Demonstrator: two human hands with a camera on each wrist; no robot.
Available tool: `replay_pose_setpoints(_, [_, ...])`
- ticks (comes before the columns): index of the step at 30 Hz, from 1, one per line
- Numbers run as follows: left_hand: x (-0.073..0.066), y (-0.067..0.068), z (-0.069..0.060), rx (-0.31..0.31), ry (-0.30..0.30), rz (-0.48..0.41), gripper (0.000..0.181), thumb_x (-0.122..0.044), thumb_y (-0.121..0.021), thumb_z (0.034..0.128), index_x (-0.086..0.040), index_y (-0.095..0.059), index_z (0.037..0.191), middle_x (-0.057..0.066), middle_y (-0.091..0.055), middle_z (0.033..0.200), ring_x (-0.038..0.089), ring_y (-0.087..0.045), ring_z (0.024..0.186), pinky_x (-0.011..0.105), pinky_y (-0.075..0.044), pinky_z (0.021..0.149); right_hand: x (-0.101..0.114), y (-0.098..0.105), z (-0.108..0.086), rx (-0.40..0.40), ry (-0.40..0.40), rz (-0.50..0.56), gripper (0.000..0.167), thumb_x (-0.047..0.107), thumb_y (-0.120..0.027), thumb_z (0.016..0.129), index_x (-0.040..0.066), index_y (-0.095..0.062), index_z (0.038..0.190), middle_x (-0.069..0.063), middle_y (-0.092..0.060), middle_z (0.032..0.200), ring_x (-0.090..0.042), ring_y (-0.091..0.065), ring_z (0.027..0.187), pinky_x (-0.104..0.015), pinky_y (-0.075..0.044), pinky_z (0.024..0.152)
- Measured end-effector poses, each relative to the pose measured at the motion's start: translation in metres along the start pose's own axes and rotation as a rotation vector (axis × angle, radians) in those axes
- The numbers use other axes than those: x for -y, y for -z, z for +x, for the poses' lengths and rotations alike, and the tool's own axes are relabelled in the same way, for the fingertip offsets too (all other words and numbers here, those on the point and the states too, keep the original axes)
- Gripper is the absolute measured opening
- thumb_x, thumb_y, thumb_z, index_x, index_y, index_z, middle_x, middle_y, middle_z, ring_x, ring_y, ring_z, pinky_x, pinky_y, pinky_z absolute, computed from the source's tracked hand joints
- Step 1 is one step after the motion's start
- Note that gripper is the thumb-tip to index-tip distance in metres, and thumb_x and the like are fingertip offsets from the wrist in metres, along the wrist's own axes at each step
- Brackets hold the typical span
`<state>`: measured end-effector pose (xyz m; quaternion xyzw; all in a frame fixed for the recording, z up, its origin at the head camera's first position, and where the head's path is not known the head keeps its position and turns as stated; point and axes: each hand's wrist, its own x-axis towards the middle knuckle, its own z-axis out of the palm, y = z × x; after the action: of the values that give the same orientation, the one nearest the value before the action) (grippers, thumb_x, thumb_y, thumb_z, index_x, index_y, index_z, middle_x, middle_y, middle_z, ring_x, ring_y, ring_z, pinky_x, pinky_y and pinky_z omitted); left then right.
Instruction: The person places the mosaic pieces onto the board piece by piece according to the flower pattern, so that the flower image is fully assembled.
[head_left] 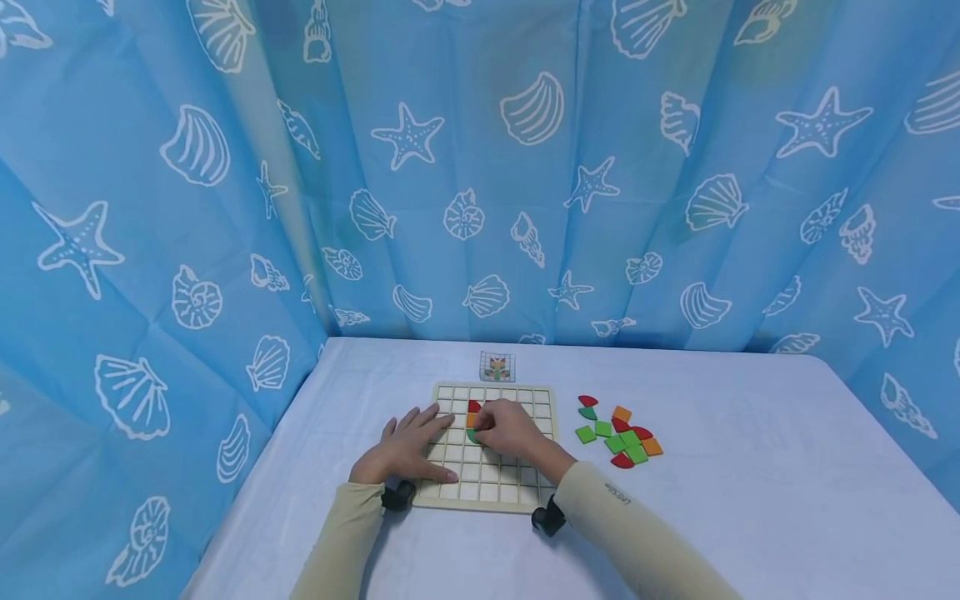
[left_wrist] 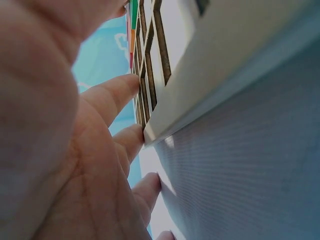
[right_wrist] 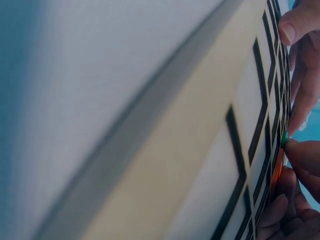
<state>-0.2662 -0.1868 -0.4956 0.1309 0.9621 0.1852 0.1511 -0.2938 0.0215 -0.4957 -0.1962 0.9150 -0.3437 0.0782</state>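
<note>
A light wooden grid board point(head_left: 487, 505) lies on the table. Spread fingers of my left hand point(head_left: 405, 447) rest on its left side; in the left wrist view this hand point(left_wrist: 95, 150) has its fingertips at the board's edge point(left_wrist: 200, 85). My right hand point(head_left: 510, 429) is over the upper middle, fingers curled, pinching a green piece point(head_left: 472, 436). The right wrist view shows its fingertips point(right_wrist: 295, 165) against the green piece point(right_wrist: 284, 139), near an orange piece point(right_wrist: 277, 172). Above the green piece sit an orange piece point(head_left: 472, 420) and a red one point(head_left: 474, 407), partly covered.
Right of the board lie several loose pieces: light green squares point(head_left: 585, 434), orange squares point(head_left: 652, 447), red rounded pieces point(head_left: 622, 460) and a dark green one point(head_left: 588, 412). A small patterned card point(head_left: 497, 367) is behind the board. A blue shell-print curtain point(head_left: 480, 208) hangs beyond the table.
</note>
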Motion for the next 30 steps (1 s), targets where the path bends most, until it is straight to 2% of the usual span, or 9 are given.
replay_pose_setpoints(10, [-0.0001,0.0005,-0.0002,0.007,0.007,0.004,0.100,-0.063,-0.080,0.0700,-0.028,-0.037,0.153,0.007,-0.021,0.165,0.039,-0.013,0.152,0.069,-0.008,0.118,0.0009,-0.0011,-0.0007,-0.017,0.023,-0.006,0.013,0.018,-0.079,0.084,0.010,-0.072,0.090,0.003,-0.066,0.084,-0.010,-0.057,0.076,-0.029,-0.052,0.072])
replay_pose_setpoints(18, [-0.0008,0.0018,0.0010,0.005,0.010,0.007,0.100,-0.062,-0.081,0.0699,-0.028,-0.037,0.153,0.007,-0.021,0.165,0.039,-0.013,0.152,0.069,-0.007,0.118,0.0037,0.0004,-0.0020,-0.024,0.021,-0.016,0.011,0.018,-0.078,0.084,0.011,-0.072,0.089,0.003,-0.065,0.083,-0.010,-0.057,0.076,-0.029,-0.051,0.071])
replay_pose_setpoints(27, [0.0016,-0.0017,0.0033,0.002,0.018,0.025,0.100,-0.063,-0.080,0.0699,-0.028,-0.037,0.153,0.006,-0.022,0.165,0.039,-0.013,0.152,0.068,-0.008,0.119,0.0014,0.0031,-0.0016,0.016,-0.006,0.023,0.013,0.018,-0.077,0.086,0.011,-0.072,0.096,0.003,-0.067,0.091,-0.010,-0.060,0.083,-0.030,-0.054,0.077])
replay_pose_setpoints(30, [0.0018,-0.0031,0.0037,-0.004,0.014,0.022,0.100,-0.063,-0.080,0.0696,-0.028,-0.037,0.153,0.006,-0.022,0.165,0.038,-0.013,0.152,0.068,-0.009,0.118,0.0021,0.0072,-0.0022,0.020,0.016,0.047,0.014,0.017,-0.077,0.086,0.010,-0.073,0.097,0.001,-0.069,0.092,-0.011,-0.062,0.084,-0.032,-0.055,0.078])
